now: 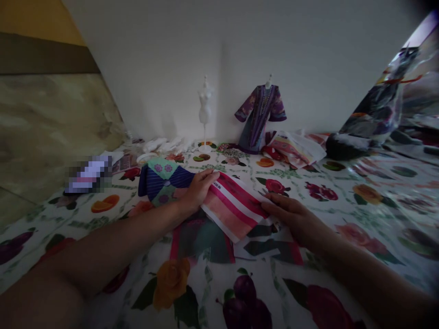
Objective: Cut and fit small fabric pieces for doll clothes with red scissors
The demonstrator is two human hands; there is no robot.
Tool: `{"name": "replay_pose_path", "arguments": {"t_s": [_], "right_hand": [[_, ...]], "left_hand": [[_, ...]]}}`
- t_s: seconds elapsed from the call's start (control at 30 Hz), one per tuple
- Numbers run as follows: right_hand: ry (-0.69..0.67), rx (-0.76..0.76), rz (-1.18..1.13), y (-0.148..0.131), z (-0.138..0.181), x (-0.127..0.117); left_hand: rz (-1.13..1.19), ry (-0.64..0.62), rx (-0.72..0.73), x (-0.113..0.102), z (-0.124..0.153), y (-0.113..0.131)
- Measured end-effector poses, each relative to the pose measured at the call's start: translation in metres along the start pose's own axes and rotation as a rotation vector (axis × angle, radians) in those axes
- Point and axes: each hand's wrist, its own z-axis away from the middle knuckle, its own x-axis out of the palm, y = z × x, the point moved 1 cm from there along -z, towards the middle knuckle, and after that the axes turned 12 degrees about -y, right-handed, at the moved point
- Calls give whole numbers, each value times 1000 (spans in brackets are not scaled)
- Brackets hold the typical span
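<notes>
A pink, white and peach striped piece of cloth (233, 205) is stretched between my two hands above the table. My left hand (199, 189) pinches its upper left corner, where small dark lettering shows. At its right edge my right hand (288, 214) is closed, with thumb and fingers against the cloth. A thin dark tip (263, 193) pokes out by those fingers; its kind I cannot make out. Beneath lie dark green pieces with pink edges (202, 240), partly hidden. A folded blue striped and green patterned cloth (164, 180) rests beside my left hand.
A floral and fruit tablecloth (130, 283) covers the table. Against the white wall stand a bare white mini dress form (205, 107) and another wearing a purple robe (260, 119). Crumpled cloth (297, 148) lies beside the robe. Plastic-wrapped items (373, 114) stand at right; a blurred object (89, 173) lies left.
</notes>
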Motion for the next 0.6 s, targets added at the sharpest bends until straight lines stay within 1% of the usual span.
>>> {"name": "replay_pose_path", "arguments": {"t_s": [0.17, 0.4, 0.5, 0.6], "right_hand": [[35, -47, 17, 0, 1, -1], [98, -39, 81, 4, -2, -3], [87, -18, 67, 6, -3, -3], [37, -6, 47, 4, -2, -2]], "left_hand": [[6, -16, -1, 1, 1, 2], [-5, -19, 0, 2, 1, 2], [-14, 6, 1, 0, 0, -2], [-25, 34, 2, -2, -2, -5]]}}
